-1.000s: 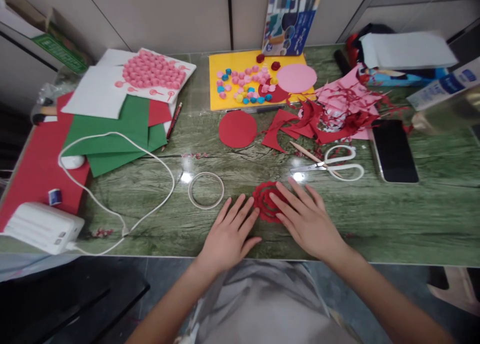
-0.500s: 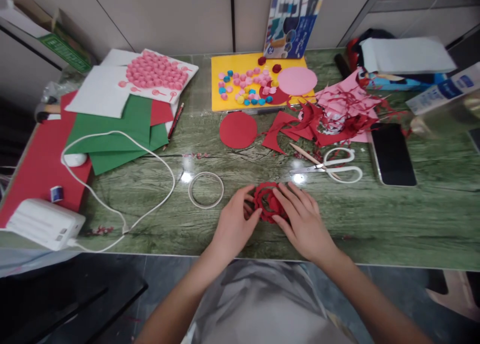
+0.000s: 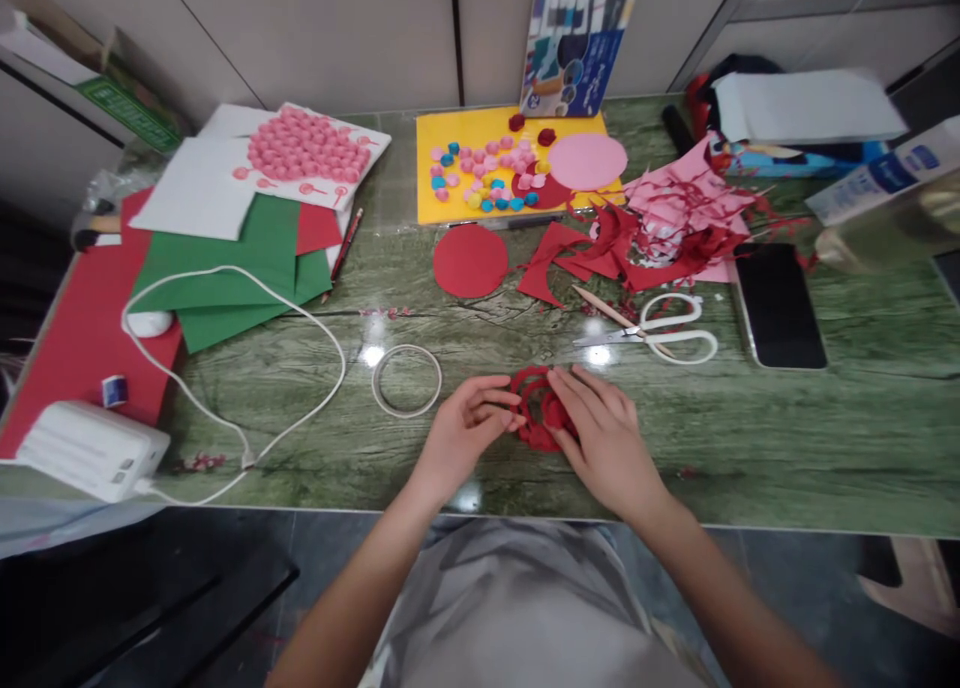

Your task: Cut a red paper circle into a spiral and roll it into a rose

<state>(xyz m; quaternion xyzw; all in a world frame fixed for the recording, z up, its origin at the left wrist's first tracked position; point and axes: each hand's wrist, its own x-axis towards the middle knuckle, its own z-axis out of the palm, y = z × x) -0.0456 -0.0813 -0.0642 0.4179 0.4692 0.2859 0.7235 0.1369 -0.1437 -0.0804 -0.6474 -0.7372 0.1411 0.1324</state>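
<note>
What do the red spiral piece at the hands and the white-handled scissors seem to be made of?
The red spiral-cut piece looks like thin matte paper: flat colour, cut strips lifting slightly. The white-handled scissors seem to have glossy plastic handles and bare metal blades, which reflect light.

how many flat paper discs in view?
3: red disc on the tabletop, pink disc on the yellow sheet, dark red disc beside it, half covered by small paper flowers. The scrap pile may hide more.
</note>
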